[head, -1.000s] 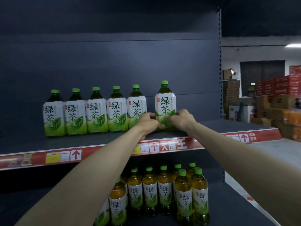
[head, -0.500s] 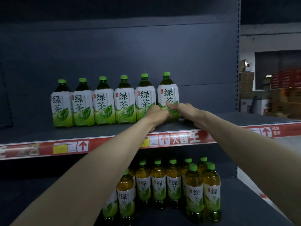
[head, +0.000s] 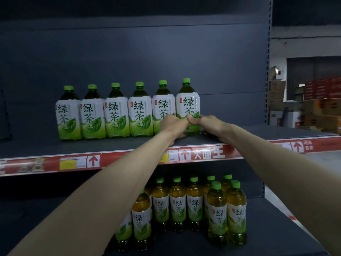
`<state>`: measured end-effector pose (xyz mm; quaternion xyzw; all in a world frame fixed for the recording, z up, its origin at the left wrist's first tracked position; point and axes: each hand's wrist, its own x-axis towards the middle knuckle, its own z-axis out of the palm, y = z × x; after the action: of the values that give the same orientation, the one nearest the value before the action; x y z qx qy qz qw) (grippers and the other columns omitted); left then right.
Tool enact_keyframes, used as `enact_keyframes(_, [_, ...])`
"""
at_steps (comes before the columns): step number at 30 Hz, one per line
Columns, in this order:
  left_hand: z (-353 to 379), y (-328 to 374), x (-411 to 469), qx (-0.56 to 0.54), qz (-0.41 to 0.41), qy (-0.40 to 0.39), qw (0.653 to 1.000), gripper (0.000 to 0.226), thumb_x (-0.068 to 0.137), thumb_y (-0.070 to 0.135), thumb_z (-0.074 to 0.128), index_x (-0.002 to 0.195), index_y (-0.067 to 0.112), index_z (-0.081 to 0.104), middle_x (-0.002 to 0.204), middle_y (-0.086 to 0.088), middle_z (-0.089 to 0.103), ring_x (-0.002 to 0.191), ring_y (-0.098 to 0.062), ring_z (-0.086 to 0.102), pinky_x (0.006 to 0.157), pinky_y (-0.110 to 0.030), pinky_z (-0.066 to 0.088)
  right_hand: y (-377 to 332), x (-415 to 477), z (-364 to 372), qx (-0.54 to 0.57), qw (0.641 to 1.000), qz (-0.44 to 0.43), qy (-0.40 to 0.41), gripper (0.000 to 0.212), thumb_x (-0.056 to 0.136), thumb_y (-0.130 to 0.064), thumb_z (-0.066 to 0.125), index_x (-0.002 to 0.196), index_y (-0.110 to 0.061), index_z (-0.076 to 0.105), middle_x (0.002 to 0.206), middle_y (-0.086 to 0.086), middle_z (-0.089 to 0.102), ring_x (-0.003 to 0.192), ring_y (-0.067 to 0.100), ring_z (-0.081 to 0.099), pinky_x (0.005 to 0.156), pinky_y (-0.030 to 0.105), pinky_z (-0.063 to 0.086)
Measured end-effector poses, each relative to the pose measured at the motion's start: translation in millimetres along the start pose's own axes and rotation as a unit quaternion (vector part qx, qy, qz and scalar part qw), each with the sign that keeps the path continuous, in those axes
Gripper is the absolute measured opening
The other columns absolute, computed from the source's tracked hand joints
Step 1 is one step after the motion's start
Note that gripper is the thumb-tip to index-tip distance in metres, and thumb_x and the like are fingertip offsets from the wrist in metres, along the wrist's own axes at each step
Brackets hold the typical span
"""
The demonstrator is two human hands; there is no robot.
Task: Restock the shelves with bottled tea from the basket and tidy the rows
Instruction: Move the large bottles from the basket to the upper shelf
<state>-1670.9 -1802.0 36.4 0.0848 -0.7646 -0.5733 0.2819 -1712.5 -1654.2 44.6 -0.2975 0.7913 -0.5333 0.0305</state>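
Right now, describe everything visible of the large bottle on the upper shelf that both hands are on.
The rightmost large bottle stands upright on the upper shelf, last of six in the row, close beside its neighbour. It looks like clear plastic holding dark tea, with a green screw cap and a white label bearing green characters and leaf art. The left hand and right hand grip its lower part from either side, hiding much of the base.
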Motion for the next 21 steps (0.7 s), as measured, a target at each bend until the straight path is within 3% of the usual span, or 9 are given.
enact_keyframes(3, [-2,2,-4,0.081,0.027,0.004,0.996,0.005,0.078,0.017,0.075,0.078,0.015,0.070,0.084,-0.001,0.070,0.084,-0.018,0.065,0.068,-0.031,0.056,-2,-1,2,-0.024,0.998,0.001,0.052,0.052,0.091,-0.054,0.072,0.125,-0.014,0.070,0.120,0.003,0.074,0.107,0.021,0.068,0.097,0.037,0.054])
enact_keyframes(6, [-2,3,-7,0.120,0.041,0.000,0.992,0.018,0.084,0.017,0.072,0.068,0.019,0.064,0.074,0.003,0.064,0.075,-0.013,0.058,0.057,-0.026,0.039,-7,-11,5,-0.063,0.987,-0.014,0.145,0.035,0.097,-0.039,0.070,0.118,-0.011,0.072,0.110,0.003,0.073,0.089,0.014,0.066,0.067,0.022,0.050])
enact_keyframes(9, [-5,8,-10,0.102,0.041,0.023,0.994,0.009,0.085,0.014,0.071,0.076,0.014,0.071,0.076,-0.001,0.068,0.087,-0.022,0.068,0.060,-0.025,0.045,-13,-28,7,-0.077,0.968,-0.058,0.231,0.023,0.100,-0.025,0.066,0.111,-0.008,0.076,0.105,0.008,0.075,0.085,0.015,0.067,0.058,0.016,0.043])
enact_keyframes(11, [-10,16,-14,0.070,0.054,0.032,0.996,0.009,0.086,0.012,0.068,0.086,0.009,0.077,0.086,-0.008,0.076,0.093,-0.026,0.074,0.075,-0.033,0.060,-19,-48,14,-0.079,0.964,-0.078,0.242,0.020,0.100,-0.021,0.063,0.105,-0.007,0.077,0.098,0.007,0.076,0.086,0.016,0.069,0.059,0.016,0.045])
enact_keyframes(13, [-16,24,-27,0.016,0.080,0.021,0.996,0.012,0.090,0.010,0.065,0.090,0.011,0.077,0.093,-0.011,0.078,0.093,-0.026,0.077,0.087,-0.040,0.064,-21,-71,23,-0.073,0.963,-0.096,0.241,0.019,0.100,-0.020,0.063,0.099,-0.009,0.078,0.092,0.004,0.076,0.085,0.016,0.071,0.065,0.022,0.050])
enact_keyframes(15, [-23,28,-55,-0.051,0.112,0.010,0.992,0.016,0.094,0.004,0.064,0.093,0.013,0.076,0.095,-0.008,0.078,0.087,-0.020,0.077,0.083,-0.033,0.065,-19,-94,35,-0.056,0.963,-0.109,0.241,0.018,0.099,-0.020,0.063,0.096,-0.011,0.078,0.088,0.001,0.077,0.084,0.015,0.071,0.073,0.029,0.055])
enact_keyframes(17, [-33,19,-89,-0.096,0.147,0.005,0.984,0.018,0.093,-0.003,0.064,0.096,0.009,0.077,0.093,-0.009,0.078,0.078,-0.016,0.076,0.075,-0.029,0.064,-12,-118,49,-0.044,0.965,-0.124,0.228,0.017,0.100,-0.020,0.062,0.097,-0.014,0.078,0.086,-0.004,0.075,0.081,0.010,0.070,0.071,0.028,0.055])
enact_keyframes(21, [-51,-21,-149,-0.087,0.159,0.005,0.983,0.022,0.095,-0.005,0.061,0.096,0.009,0.078,0.086,-0.007,0.080,0.075,-0.021,0.077,0.075,-0.034,0.064,-4,-159,71,-0.041,0.954,-0.171,0.244,0.014,0.098,-0.018,0.063,0.096,-0.017,0.077,0.086,-0.007,0.076,0.081,0.006,0.070,0.075,0.027,0.057])
